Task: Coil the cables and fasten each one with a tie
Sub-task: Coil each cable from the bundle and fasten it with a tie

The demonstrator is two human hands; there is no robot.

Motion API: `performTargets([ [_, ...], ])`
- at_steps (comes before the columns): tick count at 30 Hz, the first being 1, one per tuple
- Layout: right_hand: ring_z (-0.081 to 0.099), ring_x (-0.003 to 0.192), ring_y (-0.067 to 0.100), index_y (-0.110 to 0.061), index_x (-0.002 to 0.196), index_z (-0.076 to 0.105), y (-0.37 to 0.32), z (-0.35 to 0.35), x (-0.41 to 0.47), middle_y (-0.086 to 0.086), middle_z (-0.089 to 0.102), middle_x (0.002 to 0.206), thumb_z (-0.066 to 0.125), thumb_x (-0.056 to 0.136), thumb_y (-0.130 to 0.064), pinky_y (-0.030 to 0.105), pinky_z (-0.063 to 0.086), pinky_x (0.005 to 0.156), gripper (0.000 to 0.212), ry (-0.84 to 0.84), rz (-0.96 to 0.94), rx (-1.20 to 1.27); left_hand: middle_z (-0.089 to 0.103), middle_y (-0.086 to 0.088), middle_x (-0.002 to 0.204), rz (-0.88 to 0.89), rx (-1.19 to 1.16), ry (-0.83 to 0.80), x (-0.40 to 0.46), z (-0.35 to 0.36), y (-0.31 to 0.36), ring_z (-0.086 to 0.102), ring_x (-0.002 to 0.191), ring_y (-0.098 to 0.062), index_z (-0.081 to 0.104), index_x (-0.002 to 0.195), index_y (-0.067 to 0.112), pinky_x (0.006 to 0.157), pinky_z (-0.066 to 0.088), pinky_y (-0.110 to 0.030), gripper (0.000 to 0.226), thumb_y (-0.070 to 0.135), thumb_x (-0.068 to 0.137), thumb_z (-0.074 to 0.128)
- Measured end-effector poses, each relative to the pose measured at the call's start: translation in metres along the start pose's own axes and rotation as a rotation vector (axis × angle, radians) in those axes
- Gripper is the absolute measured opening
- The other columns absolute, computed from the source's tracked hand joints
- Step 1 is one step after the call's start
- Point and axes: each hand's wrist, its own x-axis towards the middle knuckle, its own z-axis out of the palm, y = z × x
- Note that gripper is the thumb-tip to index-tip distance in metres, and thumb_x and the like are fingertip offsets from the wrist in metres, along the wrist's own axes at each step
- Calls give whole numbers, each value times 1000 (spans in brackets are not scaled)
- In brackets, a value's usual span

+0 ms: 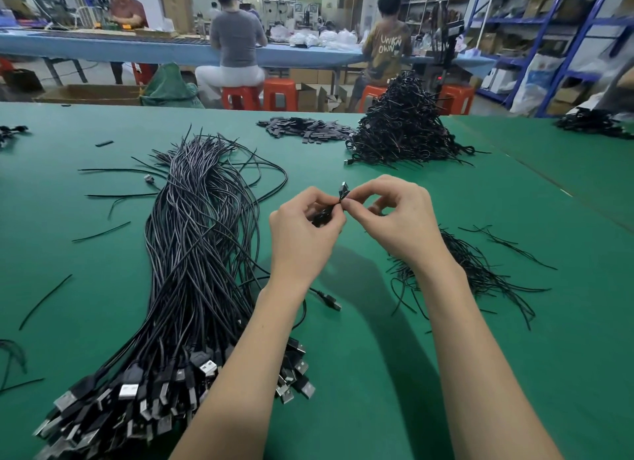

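Above the green table, my left hand grips a small coiled black cable, mostly hidden in the fingers. My right hand pinches the thin black tie that sticks up from the coil between both thumbs. A long bundle of straight black USB cables lies to the left, plugs toward me. Loose wire ties are scattered under and right of my right wrist. A tall heap of coiled, tied cables stands at the back.
A flat pile of small black pieces lies behind the bundle. Stray ties dot the left side. One USB plug lies between my forearms. People sit at a blue bench beyond the table; shelving stands at right.
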Motion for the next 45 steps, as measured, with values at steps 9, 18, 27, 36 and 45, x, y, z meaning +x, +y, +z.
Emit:
performTargets([
  [9, 64, 58, 22, -34, 72, 77, -4, -1, 1, -19, 72, 74, 83, 83, -32, 27, 52, 58, 13, -1, 93, 66, 63, 3, 61, 189, 161, 2, -1, -2, 0, 58, 59, -16, 68, 77, 18, 60, 49, -28, 9, 14, 83, 73],
  [18, 63, 64, 3, -31, 78, 74, -3, 1, 5, -22, 70, 73, 75, 88, -31, 25, 52, 61, 10, -36, 54, -140, 69, 5, 74, 224, 180, -48, -4, -2, 2, 63, 70, -11, 69, 89, 12, 68, 50, -24, 1, 12, 89, 70],
  [27, 57, 61, 1, -26, 85, 60, 4, 13, 1, -12, 62, 86, 66, 92, -21, 31, 49, 69, 11, 25, -34, -205, 71, 9, 80, -69, -26, -105, 1, 6, 6, 67, 77, 0, 66, 91, 16, 78, 51, -13, 4, 13, 90, 69],
  [36, 62, 59, 12, -26, 81, 64, 6, 30, 0, -12, 66, 76, 67, 95, -19, 33, 55, 57, 15, 53, 130, 168, 74, -8, 80, -644, -919, -8, 6, 5, 6, 68, 74, -16, 53, 102, 12, 69, 57, -22, 26, -5, 89, 67],
  [45, 44, 40, 1, -8, 85, 66, 4, 20, 1, -3, 63, 68, 65, 85, -11, 10, 28, 31, 3, -299, 982, 1380, 72, 2, 92, -214, -480, -76, 2, 3, 1, 68, 90, -8, 65, 98, 12, 86, 52, -21, 22, -1, 85, 75],
])
